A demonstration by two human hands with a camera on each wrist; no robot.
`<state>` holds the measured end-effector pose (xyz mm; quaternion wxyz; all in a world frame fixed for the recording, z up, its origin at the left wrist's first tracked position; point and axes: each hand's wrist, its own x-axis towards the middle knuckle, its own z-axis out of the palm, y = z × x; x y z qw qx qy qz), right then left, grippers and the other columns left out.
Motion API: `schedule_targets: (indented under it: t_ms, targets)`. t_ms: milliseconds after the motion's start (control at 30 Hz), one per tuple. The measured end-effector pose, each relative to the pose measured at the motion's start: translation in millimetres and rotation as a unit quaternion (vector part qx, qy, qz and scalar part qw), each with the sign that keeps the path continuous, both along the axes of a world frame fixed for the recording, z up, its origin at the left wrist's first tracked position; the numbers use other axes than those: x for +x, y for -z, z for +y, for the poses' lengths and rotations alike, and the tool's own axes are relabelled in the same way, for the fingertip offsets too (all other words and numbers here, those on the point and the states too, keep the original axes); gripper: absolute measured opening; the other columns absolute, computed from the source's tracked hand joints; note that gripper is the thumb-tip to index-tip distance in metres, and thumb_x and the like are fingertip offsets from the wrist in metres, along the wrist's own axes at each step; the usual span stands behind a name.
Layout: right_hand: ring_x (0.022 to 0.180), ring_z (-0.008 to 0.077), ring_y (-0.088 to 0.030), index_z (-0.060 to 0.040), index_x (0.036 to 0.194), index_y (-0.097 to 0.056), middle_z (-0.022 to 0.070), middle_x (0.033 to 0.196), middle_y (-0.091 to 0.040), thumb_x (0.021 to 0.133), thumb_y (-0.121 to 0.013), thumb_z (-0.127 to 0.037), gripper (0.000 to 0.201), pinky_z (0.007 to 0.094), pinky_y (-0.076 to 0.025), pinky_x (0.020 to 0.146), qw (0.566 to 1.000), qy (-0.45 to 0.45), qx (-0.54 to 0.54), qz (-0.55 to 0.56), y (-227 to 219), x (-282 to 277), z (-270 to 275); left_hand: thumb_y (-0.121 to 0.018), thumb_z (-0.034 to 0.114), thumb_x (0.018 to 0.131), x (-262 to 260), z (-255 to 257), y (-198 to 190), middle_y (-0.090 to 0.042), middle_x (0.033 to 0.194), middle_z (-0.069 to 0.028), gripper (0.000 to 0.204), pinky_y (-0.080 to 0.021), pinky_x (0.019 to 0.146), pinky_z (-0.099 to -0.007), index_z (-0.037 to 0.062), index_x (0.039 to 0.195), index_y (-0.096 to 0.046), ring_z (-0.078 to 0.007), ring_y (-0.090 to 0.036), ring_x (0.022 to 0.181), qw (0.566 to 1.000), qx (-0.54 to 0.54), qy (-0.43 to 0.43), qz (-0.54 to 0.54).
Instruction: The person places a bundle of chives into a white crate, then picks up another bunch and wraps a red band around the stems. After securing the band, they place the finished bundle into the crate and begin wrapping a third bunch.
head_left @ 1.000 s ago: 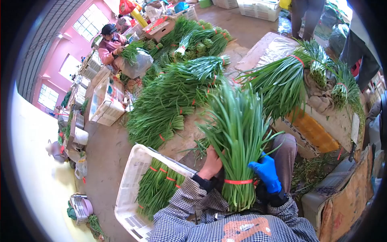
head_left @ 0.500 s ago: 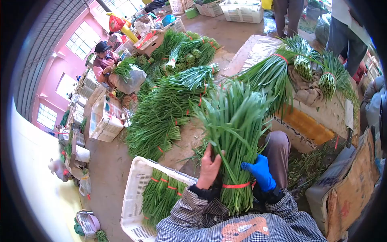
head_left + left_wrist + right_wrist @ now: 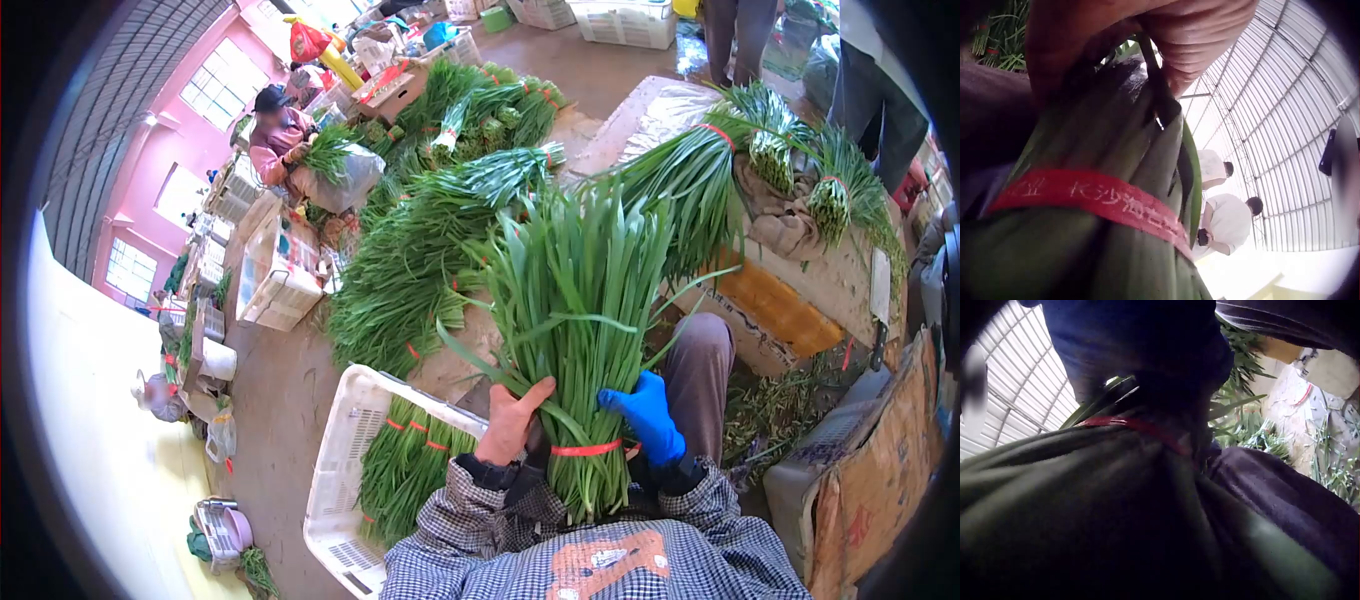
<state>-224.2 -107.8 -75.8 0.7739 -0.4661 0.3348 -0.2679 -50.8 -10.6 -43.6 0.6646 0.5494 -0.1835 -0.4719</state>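
Head view: the leafy green bundle (image 3: 585, 340) is held roughly upright at the person's torso, between the left hand (image 3: 512, 422), which is bare, and the right hand (image 3: 652, 424), which is gloved in blue. It is grasped from both sides, the left thumb being laid across the front, while some fingers are hidden by leaves. Just below the grip, the stems are circled by a red band (image 3: 587, 449); above it, the leaves are fanned out, with a few strays bent outward. The step in hand is judged to be the tidying of a banded bundle; for the next move, strays would need to be gathered evenly, without leaves being creased or the band being shifted. Left of the grip, banded bundles (image 3: 400, 470) are contained in a white crate (image 3: 333, 460). Beyond the grip, a large pile (image 3: 430, 240) is spread out, and farther right, other bundles (image 3: 690, 180) are laid on a low stand (image 3: 815, 285), with a knife (image 3: 880, 285) nearby.
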Motion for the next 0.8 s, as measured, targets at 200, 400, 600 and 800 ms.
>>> schedule_targets:
  t_ms: [200, 400, 600, 800]
  targets:
    - [0.079, 0.0158, -0.065, 0.0046, 0.107, -0.062, 0.0112, 0.095, -0.068, 0.077, -0.072, -0.008, 0.034, 0.0299, -0.053, 0.072, 0.998, 0.016, -0.004, 0.055, 22, 10, -3, -0.072, 0.014, 0.083, 14, 8, 17, -0.061, 0.098, -0.0046, 0.047, -0.049, 0.075, -0.0236, -0.0057, 0.119, -0.050, -0.0089, -0.058, 0.086, 0.981, 0.095, 0.020, -0.165]
    - [0.077, 0.0157, -0.065, 0.0053, 0.107, -0.062, 0.0123, 0.093, -0.068, 0.076, -0.073, -0.010, 0.035, 0.0307, -0.053, 0.069, 0.995, 0.004, -0.019, 0.095, 33, 10, -8, -0.071, 0.013, 0.082, 49, 48, 9, -0.054, 0.110, -0.0118, 0.043, -0.051, 0.077, -0.0242, -0.0060, 0.115, -0.052, -0.0124, -0.060, 0.082, 0.943, 0.164, 0.035, -0.288]
    - [0.080, 0.0164, -0.066, 0.0034, 0.110, -0.060, 0.0118, 0.096, -0.068, 0.077, -0.073, -0.011, 0.038, 0.0313, -0.053, 0.071, 0.995, -0.011, -0.009, 0.094, 30, 17, -7, -0.062, 0.002, 0.086, 13, 12, -50, -0.055, 0.084, -0.0021, 0.013, -0.046, 0.063, -0.0207, -0.0009, 0.099, -0.059, -0.0064, -0.055, 0.073, 0.889, 0.038, 0.095, -0.446]
    - [0.087, 0.0185, -0.065, 0.0023, 0.115, -0.058, 0.0120, 0.101, -0.067, 0.078, -0.073, -0.014, 0.043, 0.0330, -0.052, 0.077, 0.995, -0.011, -0.021, 0.095, 29, 14, -6, -0.069, 0.009, 0.083, 12, -48, -1, -0.060, 0.079, -0.0020, 0.028, -0.045, 0.061, -0.0195, -0.0043, 0.104, -0.056, -0.0059, -0.054, 0.070, 0.902, 0.119, 0.150, -0.388]
